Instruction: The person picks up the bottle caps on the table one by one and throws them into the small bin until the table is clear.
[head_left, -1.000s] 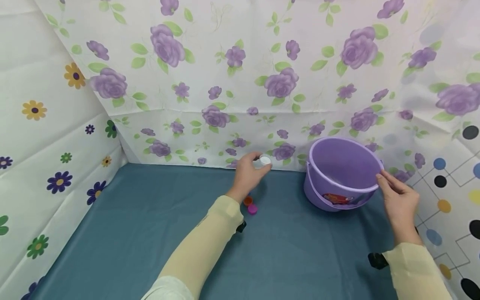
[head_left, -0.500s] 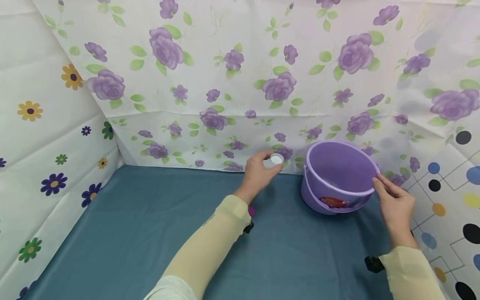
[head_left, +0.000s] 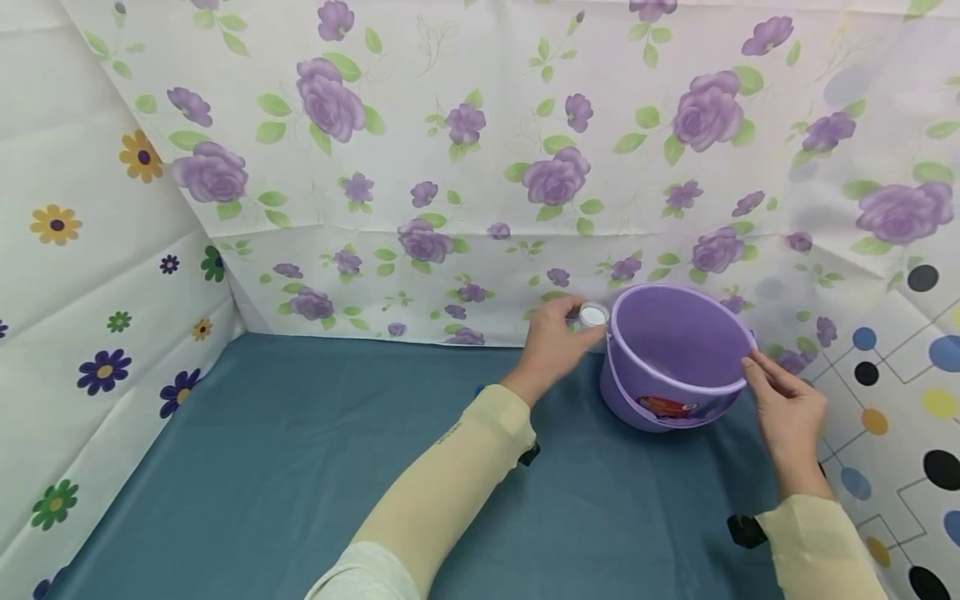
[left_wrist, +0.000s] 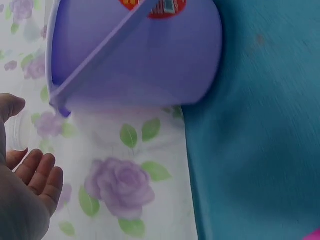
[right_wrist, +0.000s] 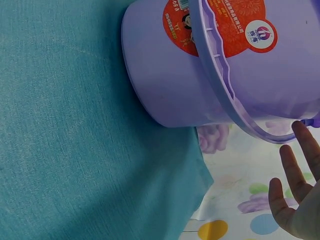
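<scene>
A small clear cap-like piece with a white disc (head_left: 593, 316) is pinched between thumb and fingers of the left hand (head_left: 553, 346), just left of the purple bucket's rim. In the left wrist view that hand (left_wrist: 30, 175) holds the clear piece (left_wrist: 19, 131) at the left edge, its other fingers loosely bent. The purple bucket (head_left: 660, 400) stands upright near the back wall, its handle lowered against the front. At the rim's right side the right hand (head_left: 791, 417) grips with thumb and fingers. The right wrist view shows several of its fingers (right_wrist: 292, 175) beside the bucket (right_wrist: 165, 85).
A blue-green cloth (head_left: 300, 467) covers the surface. Behind it hangs a sheet with purple flowers (head_left: 555, 175), with patterned sheets at left and right. A bit of blue (head_left: 481, 389) shows beside the left sleeve, and a pink thing (left_wrist: 314, 235) in the left wrist view's corner.
The left hand has moved right with the clear piece, up to the bucket's left side. Its forearm now hides the orange and pink pieces. The right hand stays at the rim.
</scene>
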